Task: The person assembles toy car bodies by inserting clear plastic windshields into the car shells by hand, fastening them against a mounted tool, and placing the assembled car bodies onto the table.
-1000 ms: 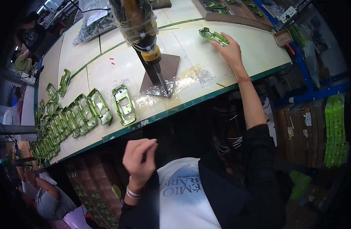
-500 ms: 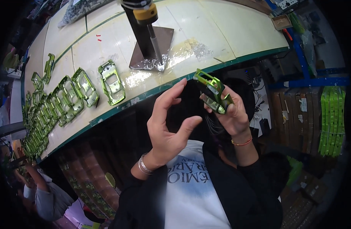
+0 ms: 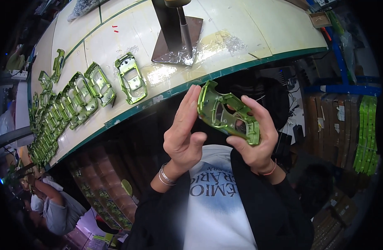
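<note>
A shiny green plastic toy car body shell is in my right hand, held in front of my chest above the table's edge. The right thumb and fingers grip its right end, and its ribbed hollow inside and window openings show. My left hand is open, fingers straight and thumb apart. Its fingertips lie along the shell's left end, apparently touching it. On the table nearby rests a single matching car shell.
Rows of green car shells cover the left of the pale, green-edged table. A dark post with a tool stands on a brown base plate. At the lower left is another person; stacked cardboard boxes stand at the right.
My right hand has turned the car shell so its hollow inside shows. The left fingers have straightened and come up against its left end. My view has shifted slightly.
</note>
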Tool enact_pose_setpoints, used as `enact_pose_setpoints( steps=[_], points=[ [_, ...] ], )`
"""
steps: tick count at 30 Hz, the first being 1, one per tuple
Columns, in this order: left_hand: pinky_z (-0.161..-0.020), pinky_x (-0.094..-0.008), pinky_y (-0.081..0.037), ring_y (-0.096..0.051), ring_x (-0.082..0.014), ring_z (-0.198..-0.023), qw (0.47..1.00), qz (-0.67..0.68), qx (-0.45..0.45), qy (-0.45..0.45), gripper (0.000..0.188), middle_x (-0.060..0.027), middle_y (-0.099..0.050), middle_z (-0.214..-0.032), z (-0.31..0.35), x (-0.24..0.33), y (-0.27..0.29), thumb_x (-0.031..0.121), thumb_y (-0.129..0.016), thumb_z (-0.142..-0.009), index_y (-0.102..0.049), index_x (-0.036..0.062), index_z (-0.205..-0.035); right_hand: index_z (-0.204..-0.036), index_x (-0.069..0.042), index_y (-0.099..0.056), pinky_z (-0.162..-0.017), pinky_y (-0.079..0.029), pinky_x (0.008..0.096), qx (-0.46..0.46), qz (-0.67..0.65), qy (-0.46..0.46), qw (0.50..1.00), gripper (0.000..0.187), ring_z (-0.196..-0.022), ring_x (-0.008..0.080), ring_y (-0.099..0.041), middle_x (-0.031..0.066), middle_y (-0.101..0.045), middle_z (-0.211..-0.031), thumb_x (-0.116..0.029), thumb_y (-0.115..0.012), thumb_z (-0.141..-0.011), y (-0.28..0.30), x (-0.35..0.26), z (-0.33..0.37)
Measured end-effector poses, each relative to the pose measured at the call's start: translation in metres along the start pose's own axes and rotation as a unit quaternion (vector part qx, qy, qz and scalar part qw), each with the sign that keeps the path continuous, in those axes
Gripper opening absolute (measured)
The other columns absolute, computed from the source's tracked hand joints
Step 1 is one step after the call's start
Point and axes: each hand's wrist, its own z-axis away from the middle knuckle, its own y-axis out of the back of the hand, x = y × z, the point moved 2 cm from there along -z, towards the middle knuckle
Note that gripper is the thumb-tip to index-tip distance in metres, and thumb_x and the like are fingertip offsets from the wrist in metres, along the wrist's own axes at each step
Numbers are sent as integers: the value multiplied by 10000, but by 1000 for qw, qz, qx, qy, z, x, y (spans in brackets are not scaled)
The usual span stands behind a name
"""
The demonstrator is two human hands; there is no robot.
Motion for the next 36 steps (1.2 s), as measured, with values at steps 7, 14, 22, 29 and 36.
enact_pose_setpoints(
  steps=[7, 14, 22, 29, 36],
  points=[
    [-1208, -518, -233, -264, -424, -1501, 974, 216, 62, -5, 803, -342, -257, -1594, 22, -22, -8, 447, -620, -987, -298, -13, -1562, -1260, 85, -536, -734, -597, 335, 29, 114, 135, 984, 766, -921, 290, -714, 232, -655, -1116, -230, -946, -695, -14, -19, 0],
    [-1215, -533, -228, -271, -408, -1502, 960, 247, 119, 61, 728, -329, -285, -1586, 30, -22, -7, 409, -611, -999, -336, 38, -1562, -1231, 130, -545, -688, -604, 339, 1, 210, 144, 967, 773, -867, 317, -718, 243, -665, -1079, -255, -944, -692, -15, -30, -3],
    [-1231, -518, -277, -405, -293, -1444, 948, 300, 96, 42, 688, -143, -395, -1564, 35, -29, -5, 403, -513, -1047, -253, 51, -1577, -1255, 123, -552, -727, -590, 358, -23, 278, 184, 942, 794, -887, 344, -703, 259, -664, -1101, -234, -949, -668, -16, -36, -5],
    [-1212, -478, -278, -368, -325, -1465, 933, 323, 136, 76, 712, -254, -341, -1590, 37, -27, -6, 389, -585, -1016, -325, 7, -1558, -1303, 121, -520, -767, -595, 383, -41, 304, 171, 936, 849, -954, 368, -700, 275, -651, -1166, -218, -957, -658, -17, -38, -3],
    [-1226, -489, -263, -309, -336, -1496, 936, 292, 144, 135, 704, -248, -256, -1629, 37, -23, -3, 439, -514, -1036, -315, 19, -1564, -1313, 116, -513, -729, -589, 360, -47, 339, 202, 917, 835, -941, 357, -696, 267, -640, -1175, -188, -952, -670, -19, -39, -2]
  ],
)
